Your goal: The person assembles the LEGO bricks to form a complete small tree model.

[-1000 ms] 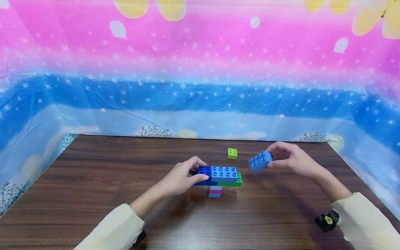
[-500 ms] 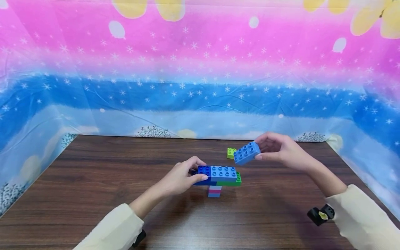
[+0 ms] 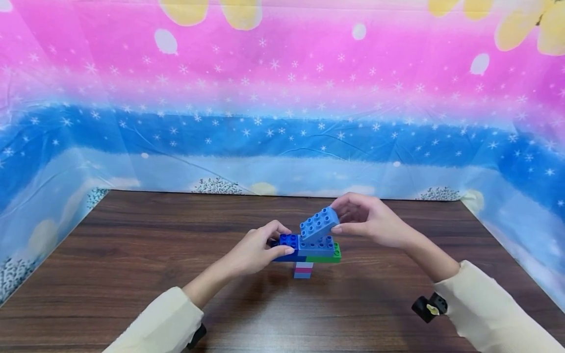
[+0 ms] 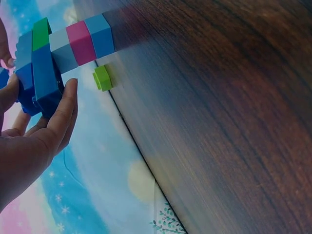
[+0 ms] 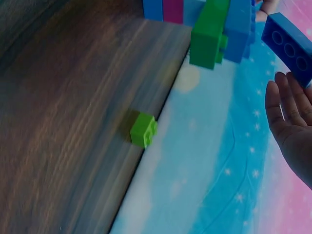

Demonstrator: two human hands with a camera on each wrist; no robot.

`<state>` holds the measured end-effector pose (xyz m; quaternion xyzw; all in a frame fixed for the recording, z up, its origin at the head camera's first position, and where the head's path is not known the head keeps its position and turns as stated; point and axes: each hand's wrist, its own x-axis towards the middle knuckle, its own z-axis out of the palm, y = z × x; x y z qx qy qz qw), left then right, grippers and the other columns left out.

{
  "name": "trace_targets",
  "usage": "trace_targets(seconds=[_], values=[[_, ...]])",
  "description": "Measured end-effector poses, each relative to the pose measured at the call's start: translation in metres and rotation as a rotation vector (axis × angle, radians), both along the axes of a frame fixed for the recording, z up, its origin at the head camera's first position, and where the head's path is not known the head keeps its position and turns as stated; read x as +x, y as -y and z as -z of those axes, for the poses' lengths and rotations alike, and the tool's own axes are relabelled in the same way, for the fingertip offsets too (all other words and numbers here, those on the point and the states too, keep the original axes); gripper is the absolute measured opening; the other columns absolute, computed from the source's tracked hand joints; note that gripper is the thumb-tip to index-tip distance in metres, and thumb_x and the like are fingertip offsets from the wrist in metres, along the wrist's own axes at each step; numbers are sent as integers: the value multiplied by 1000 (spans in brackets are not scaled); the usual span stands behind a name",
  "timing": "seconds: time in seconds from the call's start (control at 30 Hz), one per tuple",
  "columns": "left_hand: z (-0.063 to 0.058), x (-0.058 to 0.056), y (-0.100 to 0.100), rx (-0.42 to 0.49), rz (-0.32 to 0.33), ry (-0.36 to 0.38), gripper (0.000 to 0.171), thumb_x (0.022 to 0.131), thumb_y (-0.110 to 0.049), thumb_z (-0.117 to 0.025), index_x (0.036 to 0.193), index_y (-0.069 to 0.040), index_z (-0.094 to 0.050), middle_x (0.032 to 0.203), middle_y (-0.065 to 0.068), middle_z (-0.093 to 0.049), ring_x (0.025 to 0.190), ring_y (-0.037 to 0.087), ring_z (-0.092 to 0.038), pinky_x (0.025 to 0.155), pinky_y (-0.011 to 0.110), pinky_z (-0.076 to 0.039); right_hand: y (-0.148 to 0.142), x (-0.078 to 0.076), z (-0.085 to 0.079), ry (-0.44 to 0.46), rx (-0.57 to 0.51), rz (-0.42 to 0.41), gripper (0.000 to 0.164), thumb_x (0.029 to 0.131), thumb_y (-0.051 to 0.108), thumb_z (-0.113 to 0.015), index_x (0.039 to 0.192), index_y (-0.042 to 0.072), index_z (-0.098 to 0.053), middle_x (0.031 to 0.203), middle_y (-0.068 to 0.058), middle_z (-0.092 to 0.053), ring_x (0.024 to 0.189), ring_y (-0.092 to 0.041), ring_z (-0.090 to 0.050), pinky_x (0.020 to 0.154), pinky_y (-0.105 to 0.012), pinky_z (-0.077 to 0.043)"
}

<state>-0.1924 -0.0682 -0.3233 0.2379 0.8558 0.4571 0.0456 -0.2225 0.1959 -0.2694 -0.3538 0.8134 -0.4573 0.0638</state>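
Note:
In the head view my left hand [image 3: 256, 249] grips the left end of a toy-brick build, thumb and fingers on its dark blue bricks [image 3: 289, 240]. A light blue brick [image 3: 324, 247] lies beside them on top, over a green brick [image 3: 337, 252]. A narrow column with a pink brick [image 3: 303, 270] carries this upper part. My right hand [image 3: 375, 220] pinches the right end of another light blue brick [image 3: 319, 223], tilted above the build, its lower left end overlapping the studs there. The right wrist view shows the hollow underside of this held brick [image 5: 290, 48].
A lime green brick [image 5: 143, 130] sits on the dark wooden table [image 3: 176, 235] near its far edge; in the head view it is hidden. A patterned cloth [image 3: 282, 98] hangs behind the table and along both sides.
My right hand has carried the light blue brick leftward, from the right of the build to over its top, covering the lime green brick in the head view. My left hand has stayed in place.

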Motion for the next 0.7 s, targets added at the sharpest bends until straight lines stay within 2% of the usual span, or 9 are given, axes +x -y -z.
trace_targets(seconds=[0.3,0.53,0.7], values=[[1,-1,-1,6,7,4,25,90,-20,-58,110,-6,-53,104,12,-60,94,23,-58,74,34,-50,11,-1,13,-10,-23,-13,31,83,9,-67,112,5,-55,101,-8,-60,90,-26,-60,76,-36,-50],[1,-2,0,1,11,-2,25,90,-18,-59,111,-6,-52,105,13,-61,94,23,-58,74,33,-49,17,-2,16,18,-54,-30,31,85,8,-65,113,5,-54,104,-10,-58,90,-34,-59,75,-37,-50],[1,-2,0,-4,10,-3,26,90,-18,-59,111,-5,-52,105,13,-61,93,22,-58,74,32,-49,18,-1,16,35,-49,-23,31,84,8,-66,113,5,-54,104,-10,-59,90,-34,-59,75,-38,-50]])
